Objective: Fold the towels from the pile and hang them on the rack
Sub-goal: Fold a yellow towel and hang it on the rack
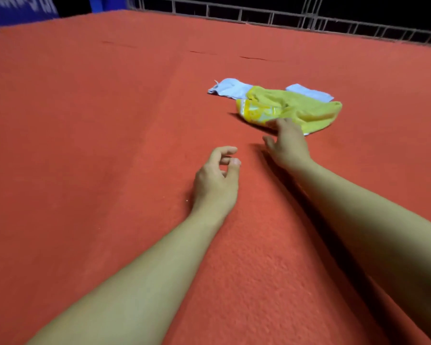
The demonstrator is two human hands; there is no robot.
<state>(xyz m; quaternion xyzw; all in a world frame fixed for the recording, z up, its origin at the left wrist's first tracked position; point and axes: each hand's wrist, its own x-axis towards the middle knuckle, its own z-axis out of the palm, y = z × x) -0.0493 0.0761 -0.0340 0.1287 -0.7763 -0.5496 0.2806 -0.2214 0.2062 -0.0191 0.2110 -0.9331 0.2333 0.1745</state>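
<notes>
Head view, looking down over a wide red table (pixel 110 145), and both bare arms are stretched out across it. The right hand (pixel 288 145) is out ahead, reaching the near edge of the yellow towel (pixel 299 110); its fingers (pixel 275 123) lie on the towel's patterned hem, but whether they pinch the cloth or only touch it, I cannot tell, the hand's back hides the grip. The thumb sticks out to the left, off the cloth. The left hand (pixel 217 180) sits just behind and to the left, over bare felt, fingers loosely curled with nothing in them, thumb and forefinger tips close together. The yellow towel is crumpled in a heap at mid-table, right of centre, lying on top of a pale blue towel (pixel 230 88) whose ends poke out at the far left and far right of the heap. Along the table's far edge runs a metal rack (pixel 259 17) of bars against a dark background, well apart from the towels. Blue cloth (pixel 18 8) shows in the top left corner.
</notes>
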